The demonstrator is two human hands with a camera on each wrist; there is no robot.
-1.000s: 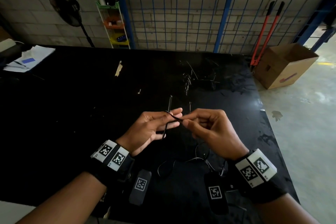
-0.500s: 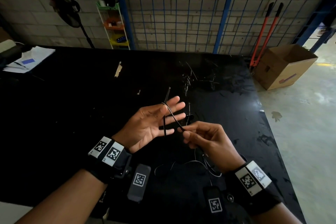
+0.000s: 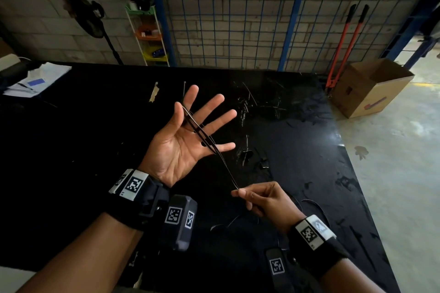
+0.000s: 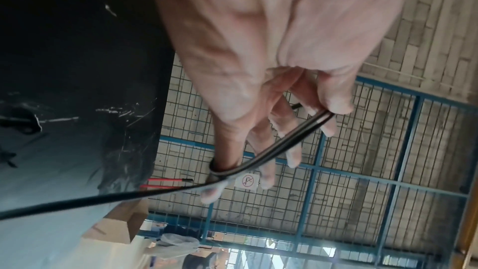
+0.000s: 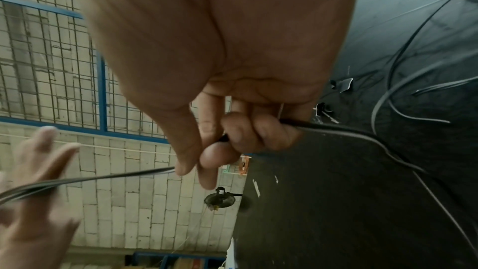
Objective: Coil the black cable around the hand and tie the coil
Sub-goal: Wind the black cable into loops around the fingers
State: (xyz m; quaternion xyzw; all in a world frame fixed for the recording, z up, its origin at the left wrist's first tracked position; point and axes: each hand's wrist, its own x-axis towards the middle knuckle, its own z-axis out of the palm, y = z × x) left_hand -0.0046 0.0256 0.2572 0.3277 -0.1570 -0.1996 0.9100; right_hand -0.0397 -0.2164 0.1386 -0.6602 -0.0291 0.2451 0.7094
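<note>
My left hand [image 3: 207, 123] is held palm up above the black table [image 3: 71, 150] with its fingers straight and spread. The thin black cable [image 3: 200, 131] runs in two strands across the palm, from the thumb to the little finger. In the left wrist view the cable [image 4: 271, 150] loops round the little finger and passes under the thumb of the left hand [image 4: 271, 99]. From there it stretches taut to my right hand [image 3: 240, 192], which pinches it between thumb and forefinger. The right wrist view shows the right hand [image 5: 207, 150] gripping the cable [image 5: 103, 177], whose slack trails off behind.
Loose cable slack [image 3: 314, 204] lies on the table by my right wrist, with cut scraps [image 3: 247, 154] further out. Papers [image 3: 38, 78] sit at the far left. A cardboard box [image 3: 371, 88] and red bolt cutters [image 3: 342, 45] stand past the table's right edge.
My left hand has opened wide and lifted away from me. My right hand has drawn back towards me and to the right, pulling the cable taut across the palm.
</note>
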